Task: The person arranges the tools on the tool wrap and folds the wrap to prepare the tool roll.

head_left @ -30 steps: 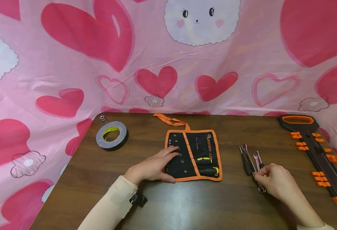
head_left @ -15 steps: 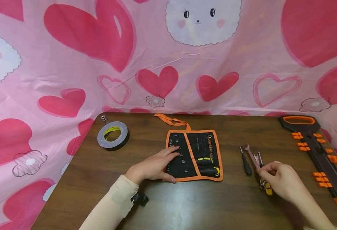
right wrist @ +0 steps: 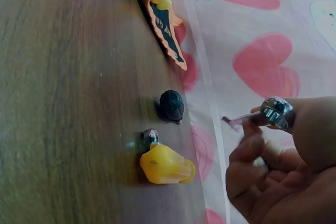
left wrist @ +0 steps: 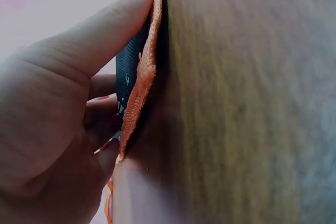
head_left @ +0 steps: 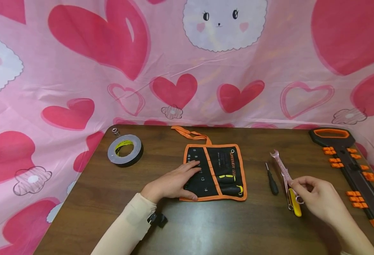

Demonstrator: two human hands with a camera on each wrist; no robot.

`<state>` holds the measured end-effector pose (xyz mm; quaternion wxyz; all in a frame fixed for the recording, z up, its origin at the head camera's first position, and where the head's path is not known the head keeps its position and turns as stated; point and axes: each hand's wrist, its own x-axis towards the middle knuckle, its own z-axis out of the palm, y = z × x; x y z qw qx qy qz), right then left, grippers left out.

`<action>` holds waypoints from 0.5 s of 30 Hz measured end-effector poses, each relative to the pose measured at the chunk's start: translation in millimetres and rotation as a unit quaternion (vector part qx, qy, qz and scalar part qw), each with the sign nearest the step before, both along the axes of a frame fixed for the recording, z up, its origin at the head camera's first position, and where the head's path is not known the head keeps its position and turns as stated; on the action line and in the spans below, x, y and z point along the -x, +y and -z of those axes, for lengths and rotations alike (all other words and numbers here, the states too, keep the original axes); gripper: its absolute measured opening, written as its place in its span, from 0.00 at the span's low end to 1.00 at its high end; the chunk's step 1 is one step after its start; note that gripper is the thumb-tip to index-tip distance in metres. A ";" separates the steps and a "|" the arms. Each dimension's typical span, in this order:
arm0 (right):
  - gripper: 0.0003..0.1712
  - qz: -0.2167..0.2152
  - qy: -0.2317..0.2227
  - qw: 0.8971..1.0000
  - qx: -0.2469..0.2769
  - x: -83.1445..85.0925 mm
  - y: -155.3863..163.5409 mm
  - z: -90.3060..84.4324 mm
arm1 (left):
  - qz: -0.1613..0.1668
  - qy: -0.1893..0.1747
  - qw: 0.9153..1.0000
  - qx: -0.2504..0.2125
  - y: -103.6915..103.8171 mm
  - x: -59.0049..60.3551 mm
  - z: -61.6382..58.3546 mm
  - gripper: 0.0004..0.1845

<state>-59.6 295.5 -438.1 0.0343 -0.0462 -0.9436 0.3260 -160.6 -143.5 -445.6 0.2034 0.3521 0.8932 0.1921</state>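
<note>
My left hand (head_left: 174,182) rests on the left part of a black tool pouch (head_left: 206,187) with orange trim, its fingers spread over the numbered pockets. In the left wrist view the thumb (left wrist: 100,35) lies along the pouch's orange edge (left wrist: 144,77). My right hand (head_left: 317,196) pinches a combination wrench (head_left: 280,164) near its ring end, lifted off the table. Below it lie another wrench (head_left: 289,200) and a tool with a yellow handle (head_left: 295,205). A small black screwdriver (head_left: 272,182) lies just left of them.
A roll of tape (head_left: 135,156) and a small metal socket (head_left: 115,131) sit at the far left. On the right lies a black rack with orange clips (head_left: 349,170). Black-and-yellow handles (head_left: 231,190) fill two pouch pockets. A pink heart-print cloth (head_left: 174,63) hangs behind the table.
My right hand has picked the combination wrench out of the group of tools and raised it, uncovering the yellow handle and the other wrench. The left hand has stayed on the pouch.
</note>
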 end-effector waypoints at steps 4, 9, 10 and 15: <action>0.15 -0.006 0.008 1.000 0.003 0.6 0.3 -0.4 | -0.001 -0.012 1.000 0.005 1.3 0.6 -1.0 0.53; 0.16 -0.016 0.003 1.000 0.019 2.0 -1.2 -2.0 | -0.004 -0.018 1.000 0.004 2.2 0.6 -2.7 0.54; 0.16 -0.019 0.001 1.000 0.023 2.3 -1.7 -2.3 | -0.004 -0.019 1.000 0.004 2.3 0.6 -2.6 0.54; 0.17 -0.028 0.000 0.999 0.027 6.7 -4.8 -4.2 | -0.005 -0.019 1.000 0.007 1.9 0.3 -2.2 0.55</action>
